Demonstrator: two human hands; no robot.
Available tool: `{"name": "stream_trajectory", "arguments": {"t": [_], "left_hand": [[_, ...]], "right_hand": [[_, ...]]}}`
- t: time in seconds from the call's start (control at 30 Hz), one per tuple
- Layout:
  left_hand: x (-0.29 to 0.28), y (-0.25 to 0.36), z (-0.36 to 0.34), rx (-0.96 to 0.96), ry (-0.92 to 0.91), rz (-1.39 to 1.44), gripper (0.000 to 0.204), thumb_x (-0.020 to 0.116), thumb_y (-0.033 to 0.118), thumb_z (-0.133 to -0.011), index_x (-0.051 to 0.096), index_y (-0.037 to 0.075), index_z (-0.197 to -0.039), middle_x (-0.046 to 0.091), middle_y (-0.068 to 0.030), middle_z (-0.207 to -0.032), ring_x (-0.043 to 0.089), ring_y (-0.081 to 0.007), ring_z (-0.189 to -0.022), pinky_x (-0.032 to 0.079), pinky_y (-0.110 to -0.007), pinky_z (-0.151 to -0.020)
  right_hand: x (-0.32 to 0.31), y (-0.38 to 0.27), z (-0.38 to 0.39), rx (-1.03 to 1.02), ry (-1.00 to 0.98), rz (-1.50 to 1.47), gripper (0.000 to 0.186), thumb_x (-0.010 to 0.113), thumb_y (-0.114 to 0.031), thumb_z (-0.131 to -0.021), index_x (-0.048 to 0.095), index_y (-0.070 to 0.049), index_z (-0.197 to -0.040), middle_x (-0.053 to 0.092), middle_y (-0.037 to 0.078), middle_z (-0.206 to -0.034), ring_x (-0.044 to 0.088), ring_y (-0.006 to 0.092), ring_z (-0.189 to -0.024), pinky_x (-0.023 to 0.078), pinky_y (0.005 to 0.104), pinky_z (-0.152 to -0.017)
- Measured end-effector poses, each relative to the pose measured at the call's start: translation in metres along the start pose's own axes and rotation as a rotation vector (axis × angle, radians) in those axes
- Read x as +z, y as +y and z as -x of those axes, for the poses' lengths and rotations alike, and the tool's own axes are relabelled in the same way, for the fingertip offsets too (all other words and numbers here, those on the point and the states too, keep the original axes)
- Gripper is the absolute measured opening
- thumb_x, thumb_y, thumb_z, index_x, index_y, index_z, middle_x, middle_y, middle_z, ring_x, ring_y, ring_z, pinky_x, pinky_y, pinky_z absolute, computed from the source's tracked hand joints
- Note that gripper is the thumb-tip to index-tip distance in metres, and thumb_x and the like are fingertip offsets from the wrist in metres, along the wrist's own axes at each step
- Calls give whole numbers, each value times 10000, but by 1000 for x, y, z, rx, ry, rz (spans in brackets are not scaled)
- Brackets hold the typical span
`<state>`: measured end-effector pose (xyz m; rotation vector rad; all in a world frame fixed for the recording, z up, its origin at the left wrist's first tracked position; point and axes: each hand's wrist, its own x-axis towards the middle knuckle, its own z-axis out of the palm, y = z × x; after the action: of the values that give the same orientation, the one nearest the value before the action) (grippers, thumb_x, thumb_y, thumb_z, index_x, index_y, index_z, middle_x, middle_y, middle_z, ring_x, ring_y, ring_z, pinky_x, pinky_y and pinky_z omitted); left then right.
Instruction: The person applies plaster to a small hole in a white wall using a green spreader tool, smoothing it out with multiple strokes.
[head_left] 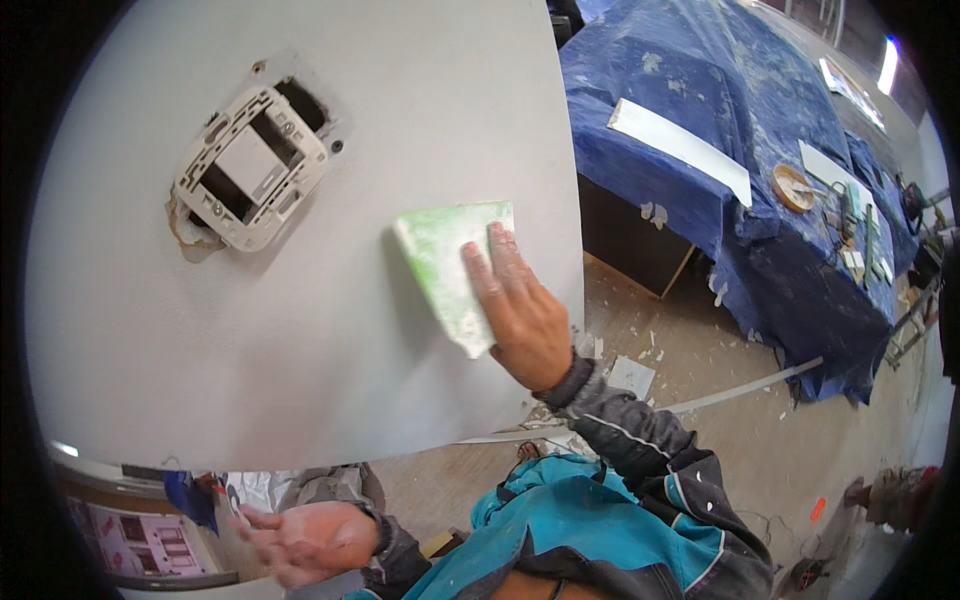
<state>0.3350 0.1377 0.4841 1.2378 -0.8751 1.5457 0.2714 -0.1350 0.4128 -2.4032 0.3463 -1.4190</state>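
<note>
My right hand (528,325) presses a sheet of green sandpaper (445,265), coated in white dust, against the white wall (400,120). Its fingers lie over the sheet's right side, and the thumb is hidden. White dust covers the fingertips. Left of the sandpaper, a switch frame (250,165) without its cover is fixed to the wall, with dark cut-outs showing beside it. At the lower left, my left hand (315,540) hangs away from the wall, fingers apart and slightly blurred, with nothing visible in it.
A blue dusty sheet (680,120) drapes over furniture at the right, carrying a white board (680,150), an orange bowl (793,188) and several tools. Paint flakes and a long pale strip (750,388) lie on the floor. A shelf with a pink box (150,540) stands lower left.
</note>
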Motion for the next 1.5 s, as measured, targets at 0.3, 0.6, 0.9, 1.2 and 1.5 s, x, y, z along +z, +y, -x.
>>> {"name": "stream_trajectory", "arguments": {"t": [0.3,0.6,0.9,1.2,1.5], "left_hand": [[15,-61,7,-66,-103,-27,583,504,264,-976,356,-52,-1443,333,-242,-1548,246,-388,-1481,223,-537,-1206],[8,-56,7,-141,-140,-61,654,601,249,-932,347,-2,-1481,318,-302,-1522,389,-422,-1390,408,-535,-1099],[-4,-67,22,-132,-265,-205,698,598,285,-922,347,8,-1511,196,-254,-1609,240,-407,-1482,309,-547,-1167],[-1,-66,34,-349,-98,-42,638,597,243,-915,404,-56,-1445,377,-249,-1492,353,-390,-1412,352,-527,-1135],[-30,-95,40,-142,-173,-166,544,553,333,-1016,466,-52,-1390,416,-243,-1452,410,-389,-1369,407,-519,-1096]], "right_hand": [[-5,-18,77,98,-284,-122,827,621,75,-746,429,-154,-1518,460,239,-1494,563,367,-1288,533,419,-976],[-35,28,-22,-21,-42,-67,832,593,100,-739,442,-187,-1505,499,178,-1480,586,381,-1231,539,423,-954],[3,-17,94,54,-357,-193,744,587,49,-793,435,-118,-1503,524,209,-1430,548,399,-1272,489,453,-998],[-8,-27,-5,633,-103,-585,706,546,7,-842,277,56,-1493,580,334,-1191,605,433,-1104,539,425,-780],[-24,-108,14,332,-81,-416,959,599,115,-721,202,-54,-1577,538,320,-1323,616,466,-1103,525,457,-936]]}}
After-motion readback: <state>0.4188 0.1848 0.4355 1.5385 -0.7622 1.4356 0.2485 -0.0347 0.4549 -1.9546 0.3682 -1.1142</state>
